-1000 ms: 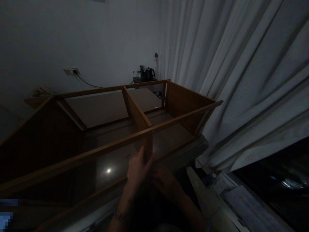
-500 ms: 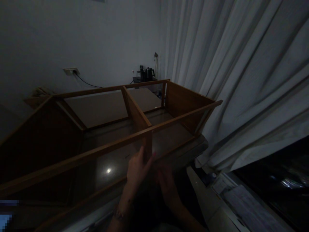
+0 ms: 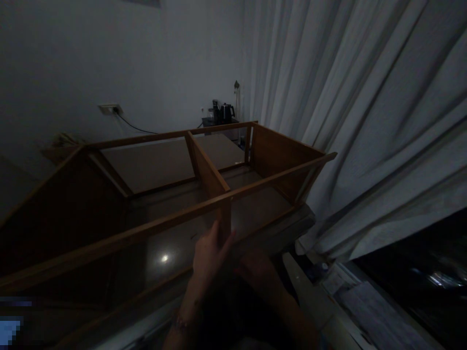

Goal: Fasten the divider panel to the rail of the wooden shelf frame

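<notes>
A wooden furniture frame (image 3: 171,219) with open sides lies in front of me, its middle divider panel (image 3: 209,170) splitting it into two bays. Around the near upright end of that divider, just below the top rail, my left hand (image 3: 208,253) is closed, thumb on the right side. My right hand (image 3: 257,266) is low and to the right of the left one, close to the frame's lower edge. It is dark and smeared by motion, so its fingers and anything in them cannot be made out.
White curtains (image 3: 321,97) hang close along the right. A black kettle (image 3: 226,113) stands on a small dark table at the back. A wall socket (image 3: 110,109) with a plugged-in cable is behind the frame. Papers or boxes (image 3: 368,301) lie at the lower right.
My right hand has shifted slightly right, its fingers looking more curled than before. My left hand stays on the divider's upright, and the frame holds its place.
</notes>
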A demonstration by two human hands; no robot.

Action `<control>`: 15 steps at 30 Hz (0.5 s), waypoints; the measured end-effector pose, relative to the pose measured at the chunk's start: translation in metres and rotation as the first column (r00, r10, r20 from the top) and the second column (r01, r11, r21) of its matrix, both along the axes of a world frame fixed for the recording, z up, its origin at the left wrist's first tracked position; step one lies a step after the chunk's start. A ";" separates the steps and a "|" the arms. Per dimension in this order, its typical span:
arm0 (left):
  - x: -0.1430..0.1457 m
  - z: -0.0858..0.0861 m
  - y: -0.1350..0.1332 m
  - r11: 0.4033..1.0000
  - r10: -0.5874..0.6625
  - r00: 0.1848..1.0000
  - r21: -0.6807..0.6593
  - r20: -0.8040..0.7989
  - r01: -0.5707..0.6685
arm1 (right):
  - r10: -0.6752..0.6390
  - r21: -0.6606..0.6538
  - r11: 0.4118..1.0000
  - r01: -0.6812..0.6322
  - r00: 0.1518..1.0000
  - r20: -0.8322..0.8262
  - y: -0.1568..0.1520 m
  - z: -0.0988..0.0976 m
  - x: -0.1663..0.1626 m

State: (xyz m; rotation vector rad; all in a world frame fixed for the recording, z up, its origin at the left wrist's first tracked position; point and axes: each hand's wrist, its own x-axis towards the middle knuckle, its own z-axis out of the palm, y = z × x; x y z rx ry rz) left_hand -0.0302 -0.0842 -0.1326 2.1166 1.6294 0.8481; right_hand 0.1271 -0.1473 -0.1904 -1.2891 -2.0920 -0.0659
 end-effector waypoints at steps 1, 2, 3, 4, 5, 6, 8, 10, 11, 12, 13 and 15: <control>0.000 0.000 0.000 1.000 -0.002 1.000 0.004 0.003 0.002 | 0.017 -0.007 1.000 -0.017 1.000 0.002 0.000 0.001 -0.002; 0.000 0.001 0.000 1.000 -0.007 1.000 0.008 0.005 0.007 | 0.027 -0.020 0.999 -0.027 1.000 -0.011 -0.001 0.002 -0.004; 0.000 0.001 0.000 1.000 -0.013 1.000 0.012 0.008 0.013 | 0.025 -0.039 0.999 -0.027 0.999 -0.044 -0.002 0.003 -0.007; 0.000 0.002 -0.001 1.000 -0.016 1.000 0.016 0.012 0.015 | 0.007 -0.066 0.998 -0.013 0.995 -0.098 -0.003 0.003 -0.010; 0.000 0.002 -0.001 1.000 -0.016 1.000 0.017 0.018 0.016 | -0.023 -0.103 0.995 0.005 0.985 -0.173 -0.005 0.003 -0.014; 0.000 0.003 -0.001 1.000 -0.017 0.999 0.014 0.028 0.017 | -0.065 -0.149 0.988 0.026 0.962 -0.265 -0.006 0.003 -0.018; 0.000 0.004 -0.001 1.000 -0.024 0.999 -0.001 0.047 0.024 | -0.172 -0.289 0.956 0.038 0.874 -0.454 -0.009 0.002 -0.026; 0.000 0.005 -0.001 0.999 -0.030 0.998 -0.012 0.053 0.030 | -0.283 -0.446 0.895 -0.026 0.739 -0.612 -0.011 0.000 -0.033; 0.000 0.005 -0.001 1.000 -0.027 0.998 -0.009 0.050 0.028 | -0.334 -0.508 0.857 -0.086 0.658 -0.675 -0.011 -0.001 -0.035; 0.000 0.006 -0.001 1.000 -0.024 0.999 -0.004 0.046 0.024 | -0.381 -0.553 0.819 -0.154 0.575 -0.724 -0.011 -0.001 -0.036; 0.000 0.007 -0.002 1.000 -0.021 0.999 -0.001 0.040 0.021 | -0.422 -0.583 0.780 -0.226 0.498 -0.757 -0.011 -0.001 -0.036; 0.000 0.008 -0.002 1.000 -0.013 1.000 -0.002 0.024 0.013 | -0.480 -0.616 0.706 -0.349 0.403 -0.779 -0.010 -0.002 -0.035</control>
